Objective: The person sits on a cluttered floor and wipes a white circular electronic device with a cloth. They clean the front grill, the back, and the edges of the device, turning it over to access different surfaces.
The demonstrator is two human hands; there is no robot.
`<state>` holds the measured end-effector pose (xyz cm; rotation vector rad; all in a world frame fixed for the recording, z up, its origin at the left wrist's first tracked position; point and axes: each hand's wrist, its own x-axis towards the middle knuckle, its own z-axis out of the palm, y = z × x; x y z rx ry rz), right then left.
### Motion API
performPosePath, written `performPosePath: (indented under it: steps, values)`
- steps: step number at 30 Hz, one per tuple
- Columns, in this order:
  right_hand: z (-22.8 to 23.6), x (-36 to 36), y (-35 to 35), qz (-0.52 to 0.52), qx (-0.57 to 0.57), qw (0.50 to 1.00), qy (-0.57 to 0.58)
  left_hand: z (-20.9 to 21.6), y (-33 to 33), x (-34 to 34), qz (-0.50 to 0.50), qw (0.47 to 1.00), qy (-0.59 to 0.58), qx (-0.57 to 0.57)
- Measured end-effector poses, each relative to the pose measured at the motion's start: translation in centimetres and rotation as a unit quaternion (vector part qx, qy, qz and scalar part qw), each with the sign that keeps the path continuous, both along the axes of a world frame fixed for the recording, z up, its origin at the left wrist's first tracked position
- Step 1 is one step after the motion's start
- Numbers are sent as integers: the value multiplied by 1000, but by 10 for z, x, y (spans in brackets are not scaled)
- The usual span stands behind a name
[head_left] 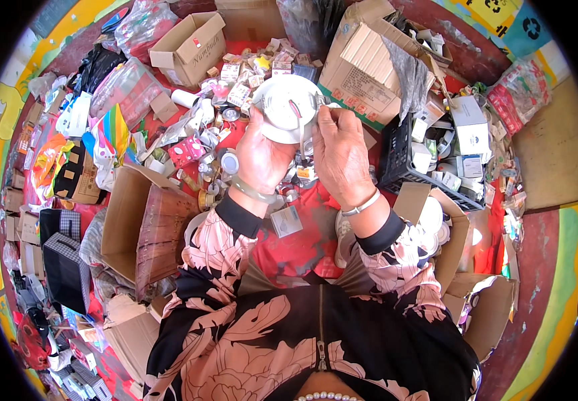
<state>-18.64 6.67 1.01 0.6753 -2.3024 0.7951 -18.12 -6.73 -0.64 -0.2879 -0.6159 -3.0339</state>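
Observation:
A round white downlight is raised in front of me over the cluttered floor. It has a flanged rim, and a thin red and grey wire runs across its back and hangs down. My left hand grips the light from its lower left, palm turned up. At its right edge, beside a small metal-looking clip, the thumb and fingers of my right hand are pinched together. The fingertips hide exactly which part they hold. Below my hands a small white box lies on the red floor covering.
Small boxes and loose lamp parts pile up ahead. A black crate full of white boxes stands right, with a large carton behind it. Open cartons flank me, one at left, another at right. Plastic bags lie far left.

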Motion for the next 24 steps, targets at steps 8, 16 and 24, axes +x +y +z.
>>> performPosePath:
  steps: [8, 16, 24]
  values:
    - [-11, -5, 16, 111, -36, 993, -28, -14, 0, -5, -6, 999, -31, 20]
    - [9, -18, 54, 195, -420, 765, -447, -11, -13, -11, -10, 997, -11, 77]
    - [-4, -22, 45, 248, -515, 643, -510, -17, -2, -3, -82, 996, -26, 9]
